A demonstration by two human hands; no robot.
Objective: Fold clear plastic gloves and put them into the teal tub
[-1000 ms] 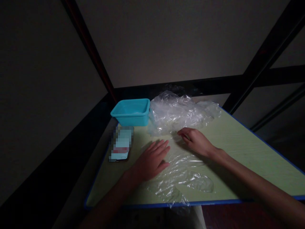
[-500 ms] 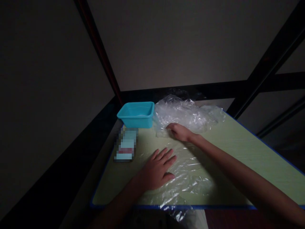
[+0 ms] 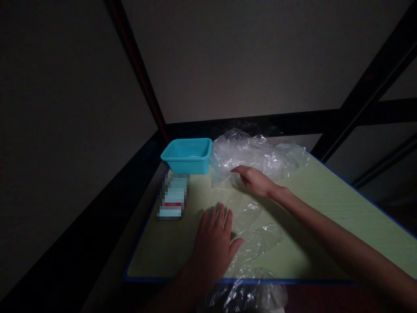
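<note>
While left hand (image 3: pixel 215 243) is palm-down, fingers straight, at the clear plastic (image 3: pixel 253 242) on the table (image 3: pixel 329 191), right hand (image 3: pixel 256 180) is half-curled by the plastic heap (image 3: pixel 247 152); can't tell if gripping.

Walls (image 3: pixel 244 65) meeting at dark trim (image 3: pixel 137 69) show some indoor room, type unclear.

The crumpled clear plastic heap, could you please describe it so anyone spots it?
Find the pale green, blue-edged table. Along its far side, right of the rectangular turquoise tub, sits the clear plastic heap. It bulges, unlike the flatter clear film in front.
</note>
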